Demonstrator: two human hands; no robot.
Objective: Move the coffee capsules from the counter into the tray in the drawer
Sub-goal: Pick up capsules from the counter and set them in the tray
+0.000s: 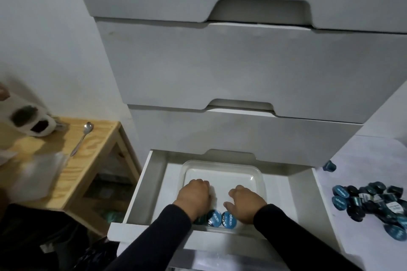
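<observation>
A clear square tray (222, 163) sits in the open white bottom drawer (142, 185). Both my hands are inside it, backs up and fingers curled downward. My left hand (194, 196) is over the tray's left half and my right hand (247, 203) over its right half. Whatever lies under the palms is hidden. Two blue coffee capsules (214, 218) lie lid-up at the tray's near edge between my wrists, with a third partly hidden under my left wrist. On the white counter to the right lies a pile of several blue capsules (372, 202), and one lone capsule (329, 166) rests farther back.
Three shut white drawers (242, 68) rise above the open one. On the left stands a wooden side table (92, 156) with a metal spoon (82, 136), a blurred white object (30, 121) and a clear plastic bag (37, 174). Dark bags sit on the floor at bottom left.
</observation>
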